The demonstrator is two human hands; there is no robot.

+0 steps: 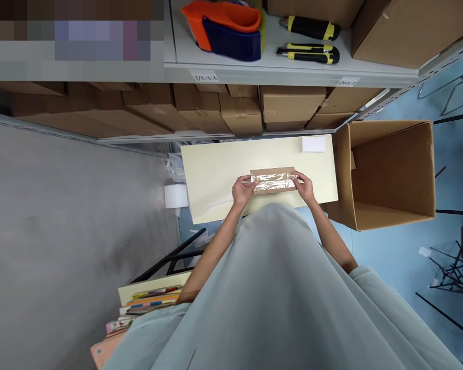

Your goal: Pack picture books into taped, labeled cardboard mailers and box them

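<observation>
Over the cream table, the left hand and right hand are gripping one film-covered cardboard piece by its two ends. One white block is lying near the table's far edge; one open carton is standing right of the table, one white roll left.

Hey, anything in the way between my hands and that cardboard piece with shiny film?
Nothing visible: the left hand and right hand touch opposite ends of the cardboard piece. The white block lies farther off on the table.
</observation>
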